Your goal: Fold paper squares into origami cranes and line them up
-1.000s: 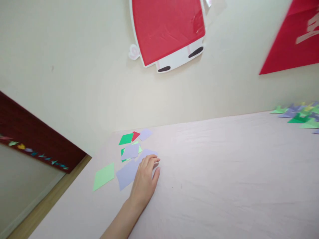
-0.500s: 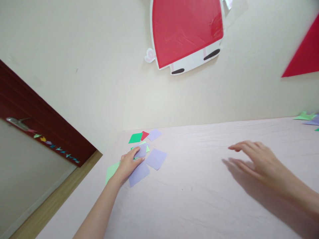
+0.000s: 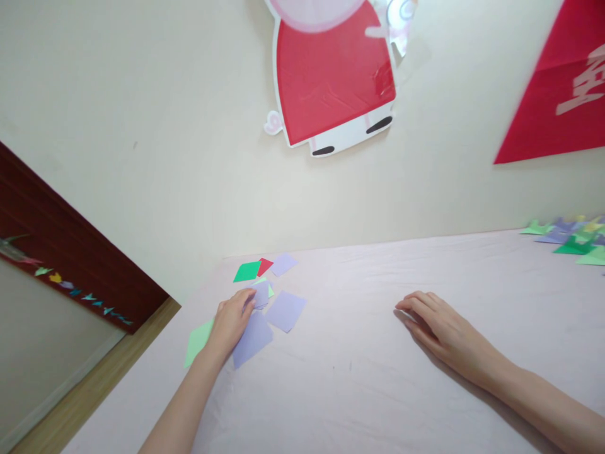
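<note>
At the left of the head view, my left hand (image 3: 234, 320) has its thumb and fingertips closed on the edge of a small purple square of paper (image 3: 259, 295). A light green piece pokes out from beneath that square. Close by lie a larger purple square (image 3: 254, 340), another purple square (image 3: 286, 311) and a light green sheet (image 3: 197, 343), partly covered by my wrist. My right hand (image 3: 432, 323) rests low over the cloth at centre right, loosely curved with thumb and fingers slightly apart, holding nothing.
Behind the left hand are a dark green square (image 3: 247, 272), a red piece (image 3: 265, 267) and a purple square (image 3: 284, 264). Folded paper shapes (image 3: 579, 244) cluster at the far right by the wall. A pale pink cloth (image 3: 350, 403) covers the surface; a brown door (image 3: 70, 252) stands left.
My left hand has drawn back slightly, its fingers now at the edge of the small purple square. My right hand has moved left and lower, its thumb and fingers closer together. The view has shifted.
</note>
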### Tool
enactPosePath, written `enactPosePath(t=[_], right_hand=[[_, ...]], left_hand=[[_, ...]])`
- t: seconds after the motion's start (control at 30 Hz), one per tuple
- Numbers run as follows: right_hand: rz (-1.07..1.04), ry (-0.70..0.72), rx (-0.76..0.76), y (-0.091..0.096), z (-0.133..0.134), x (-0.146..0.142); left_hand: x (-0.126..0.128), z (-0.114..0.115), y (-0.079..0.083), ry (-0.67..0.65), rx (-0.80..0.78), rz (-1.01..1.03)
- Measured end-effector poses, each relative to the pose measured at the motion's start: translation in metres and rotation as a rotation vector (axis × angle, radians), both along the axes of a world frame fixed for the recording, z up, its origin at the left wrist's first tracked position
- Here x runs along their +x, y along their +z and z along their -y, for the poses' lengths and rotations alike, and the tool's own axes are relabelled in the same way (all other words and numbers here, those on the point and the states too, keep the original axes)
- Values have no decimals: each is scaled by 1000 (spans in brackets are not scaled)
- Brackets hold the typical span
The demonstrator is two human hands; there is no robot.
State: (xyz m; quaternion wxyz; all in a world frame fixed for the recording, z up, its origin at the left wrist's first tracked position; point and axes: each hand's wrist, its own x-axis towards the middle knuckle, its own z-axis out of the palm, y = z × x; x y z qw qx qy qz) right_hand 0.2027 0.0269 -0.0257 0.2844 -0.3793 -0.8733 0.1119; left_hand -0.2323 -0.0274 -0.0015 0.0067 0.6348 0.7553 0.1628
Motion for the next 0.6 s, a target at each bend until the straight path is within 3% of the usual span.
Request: enactPosePath(t=[0.23, 0.37, 0.5, 0.6], right_hand=[[1, -1, -35, 4, 0, -1], [0, -4, -59, 4, 1, -1], [-3, -11, -66, 4, 1, -1], [-2, -22, -83, 5, 2, -1]], left_hand=[[-42, -18, 12, 191, -68, 82], [-56, -48, 19, 345, -62, 65], [-59, -81, 16, 497, -89, 46], [-59, -102, 14, 500, -80, 29]])
